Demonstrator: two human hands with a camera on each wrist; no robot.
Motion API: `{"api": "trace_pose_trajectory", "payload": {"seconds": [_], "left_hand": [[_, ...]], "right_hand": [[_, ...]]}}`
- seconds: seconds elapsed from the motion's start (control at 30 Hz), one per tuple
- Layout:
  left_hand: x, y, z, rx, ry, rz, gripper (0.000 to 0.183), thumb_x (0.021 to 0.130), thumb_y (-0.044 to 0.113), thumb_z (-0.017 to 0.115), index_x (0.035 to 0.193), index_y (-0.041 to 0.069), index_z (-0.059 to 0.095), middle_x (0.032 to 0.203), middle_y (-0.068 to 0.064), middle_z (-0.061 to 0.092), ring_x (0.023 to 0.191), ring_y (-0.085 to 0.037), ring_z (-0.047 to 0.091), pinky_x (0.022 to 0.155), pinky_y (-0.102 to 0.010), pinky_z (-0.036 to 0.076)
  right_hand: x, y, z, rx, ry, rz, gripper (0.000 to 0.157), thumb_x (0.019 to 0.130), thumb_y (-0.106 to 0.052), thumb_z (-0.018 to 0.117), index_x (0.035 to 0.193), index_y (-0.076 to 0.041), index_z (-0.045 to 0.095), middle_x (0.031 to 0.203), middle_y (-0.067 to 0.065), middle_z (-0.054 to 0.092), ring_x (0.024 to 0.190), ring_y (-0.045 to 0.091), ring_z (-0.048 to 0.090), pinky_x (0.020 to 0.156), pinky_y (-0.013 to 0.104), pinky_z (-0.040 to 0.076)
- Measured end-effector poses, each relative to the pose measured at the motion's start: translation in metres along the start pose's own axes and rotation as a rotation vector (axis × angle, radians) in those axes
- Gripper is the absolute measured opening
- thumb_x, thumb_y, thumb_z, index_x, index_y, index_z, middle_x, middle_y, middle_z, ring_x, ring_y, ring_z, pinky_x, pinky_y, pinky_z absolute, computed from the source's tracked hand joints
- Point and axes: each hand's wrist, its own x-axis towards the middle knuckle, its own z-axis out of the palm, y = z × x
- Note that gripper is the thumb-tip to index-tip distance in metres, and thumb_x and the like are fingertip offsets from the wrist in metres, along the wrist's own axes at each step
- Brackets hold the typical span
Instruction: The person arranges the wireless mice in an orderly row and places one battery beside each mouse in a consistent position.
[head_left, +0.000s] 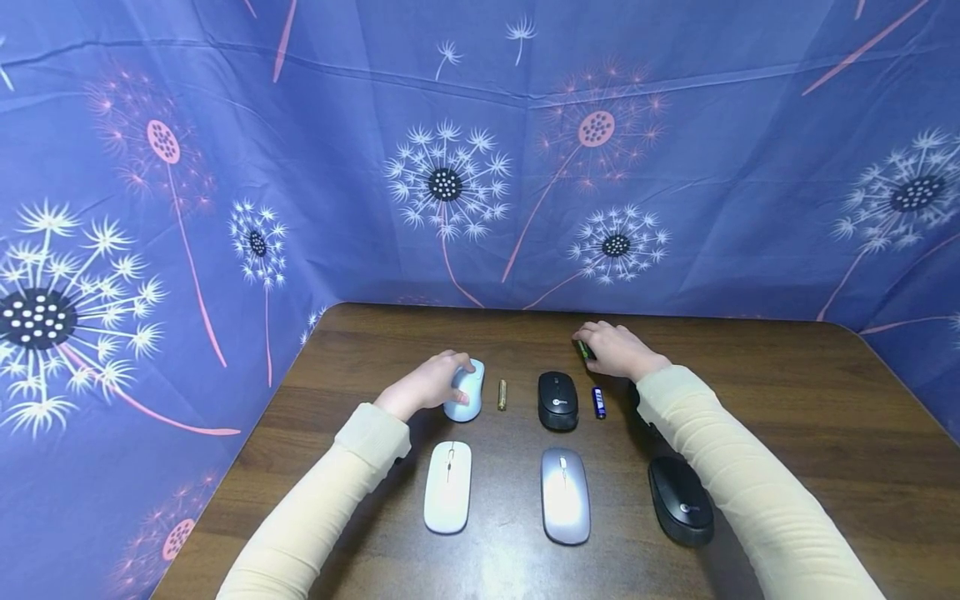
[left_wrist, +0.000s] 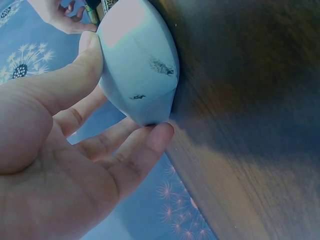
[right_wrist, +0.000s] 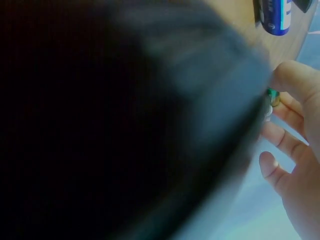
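My left hand [head_left: 431, 382] grips a light blue computer mouse [head_left: 468, 390] at the back left of the table, the thumb on one side and fingertips at its end. Dark smudges mark the mouse's pale surface in the left wrist view. Farther back on the right, my right hand [head_left: 618, 350] pinches a green-and-black battery [head_left: 585, 350] between thumb and fingers. Only a bit of that battery shows in the right wrist view. A blue battery [head_left: 598, 402] lies just in front of the right hand, and a gold battery [head_left: 502, 395] beside the light blue mouse.
A black mouse [head_left: 558, 402] sits between the hands. Nearer stand a white mouse [head_left: 447, 487], a grey mouse [head_left: 566, 497] and another black mouse [head_left: 681, 502] beside the right sleeve. A dark object [head_left: 647, 417] is partly hidden under the right wrist. Patterned blue cloth [head_left: 480, 167] hangs behind the table.
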Motion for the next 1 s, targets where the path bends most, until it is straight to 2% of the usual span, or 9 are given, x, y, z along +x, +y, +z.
{"api": "trace_pose_trajectory", "payload": {"seconds": [0.47, 0.77, 1.0], "left_hand": [[0.0, 0.001, 0.0, -0.004, -0.015, -0.01, 0.047, 0.079, 0.018, 0.075, 0.122, 0.007, 0.058, 0.129, -0.015, 0.053, 0.12, -0.029, 0.049, 0.1, -0.04, 0.042], [0.0, 0.0, 0.001, -0.012, -0.01, -0.016, 0.046, 0.079, 0.017, 0.075, 0.121, 0.008, 0.058, 0.13, -0.015, 0.052, 0.121, -0.029, 0.049, 0.1, -0.04, 0.042], [0.0, 0.002, 0.0, -0.01, -0.007, -0.018, 0.046, 0.079, 0.017, 0.075, 0.121, 0.007, 0.058, 0.129, -0.015, 0.053, 0.12, -0.029, 0.05, 0.099, -0.04, 0.043]], "right_hand": [[-0.001, 0.002, -0.002, 0.0, -0.007, 0.0, 0.047, 0.08, -0.016, 0.075, 0.123, -0.004, 0.06, 0.124, 0.015, 0.057, 0.115, 0.035, 0.052, 0.09, 0.057, 0.044], [-0.004, 0.001, -0.013, 0.02, -0.006, -0.002, 0.044, 0.081, -0.016, 0.073, 0.122, -0.005, 0.061, 0.126, 0.017, 0.056, 0.116, 0.037, 0.051, 0.089, 0.058, 0.044], [-0.009, 0.002, -0.022, -0.015, 0.046, -0.026, 0.043, 0.077, -0.015, 0.074, 0.116, -0.002, 0.063, 0.118, 0.016, 0.06, 0.109, 0.036, 0.056, 0.082, 0.055, 0.048]]}}
